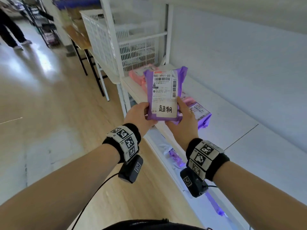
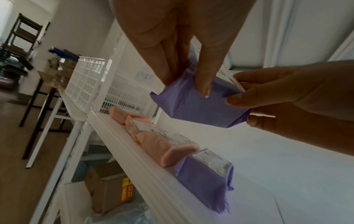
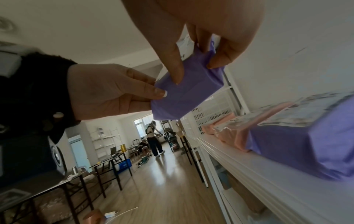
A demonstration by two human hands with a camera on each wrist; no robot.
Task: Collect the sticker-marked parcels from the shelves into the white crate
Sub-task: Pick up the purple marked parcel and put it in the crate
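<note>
White crate: it is sitting at about 11 o'clock from the hands, beyond the shelf post, well apart from the parcel; the carry there is looking like the long, risky stretch.
Left hand: it is pinching the lower left edge of the purple parcel, thumb on the label side, fingers curling round the back; the hold is only on a corner of slick wrap, so it is likely to be sliding if the other hand lets go too early.
Purple parcel: it is being held upright in the air over the front lip of the shelf, label facing the head camera, with a handwritten mark at the label's foot; if that mark is being misread, a wrong parcel could be going into the crate.
Pink parcels: they are lying at 12 o'clock behind the held one, close to the shelf edge; a swinging elbow or the parcel's tail could be knocking them off.
Right hand: it is gripping the lower right edge, thumb in front, fingers pressing the back; loose wrap is bunching there, so the grip may be holding film rather than contents.
Second purple parcel: it is resting on the shelf at 3 o'clock, just beside the right hand, partly hidden; whether it is carrying a mark cannot be told, so it is at risk of being skipped.
</note>
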